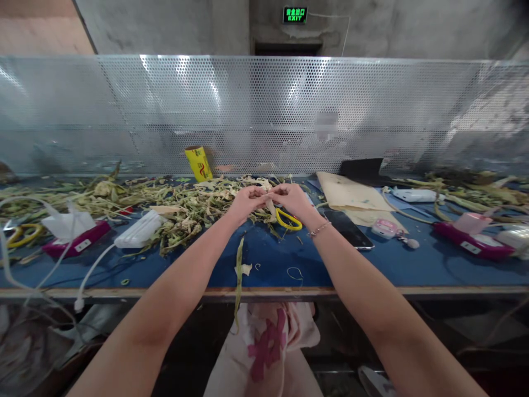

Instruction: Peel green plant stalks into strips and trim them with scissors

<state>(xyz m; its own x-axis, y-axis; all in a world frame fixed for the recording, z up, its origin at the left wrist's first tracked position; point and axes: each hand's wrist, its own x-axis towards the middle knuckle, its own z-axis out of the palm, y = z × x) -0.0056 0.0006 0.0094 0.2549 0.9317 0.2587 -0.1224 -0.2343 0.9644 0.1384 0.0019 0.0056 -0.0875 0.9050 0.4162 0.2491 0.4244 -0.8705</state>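
Observation:
Over the blue tabletop [182, 270], my left hand [249, 199] and my right hand [290, 197] meet with fingertips pinched together. Between them is a pale, wilted plant piece [270, 205], its lower end hanging below the fingers; the fingers hide the rest of it. Just under my right hand lies a yellow scissor-like handle [288, 220], its other end out of sight. A heap of dried, greenish plant scraps [194, 212] spreads behind and left of my left hand. One long withered strip [239, 270] hangs over the table's front edge.
A white power bank [139, 229] with a cable and a magenta box [78, 240] stand on the left. A black phone [349, 229], brown paper [351, 193] and pink earphone case [385, 227] lie right. A yellow tube [199, 164] leans against the perforated metal screen [231, 110].

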